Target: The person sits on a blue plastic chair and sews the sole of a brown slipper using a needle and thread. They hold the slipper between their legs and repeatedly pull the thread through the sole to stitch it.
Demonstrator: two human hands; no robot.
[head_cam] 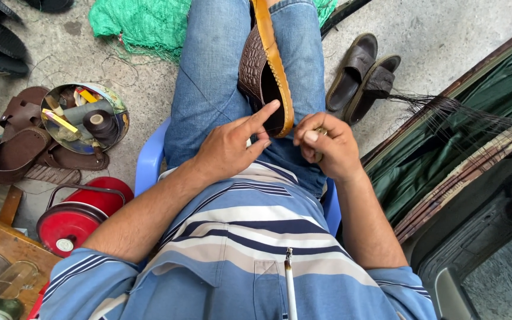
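A cigarette (290, 284) juts out over the striped shirt at the bottom of the view. Just beyond it, the left hand (232, 148) rests on the lap with its forefinger stretched out, the tip touching the brown sandal (262, 71); the other fingers curl loosely and clamp on nothing. The right hand (327, 145) is closed round a small object, possibly a tool handle or a spool, though too little of it shows to tell. The sandal lies on edge between the jeans-clad thighs, its tan sole rim turned towards the right hand.

To work this seam well, the forefinger seems best kept pressing just beside the rim, so the upper stays tight to the sole while the right hand works along the edge; the thighs should grip the sandal so it does not roll.

On the floor to the left stands a red reel-like object (78, 216). Farther off, a round tin (84, 117) holds a dark spool, yellow sticks and other small bits. A pair of dark slippers (360, 74) lies beyond the right knee.
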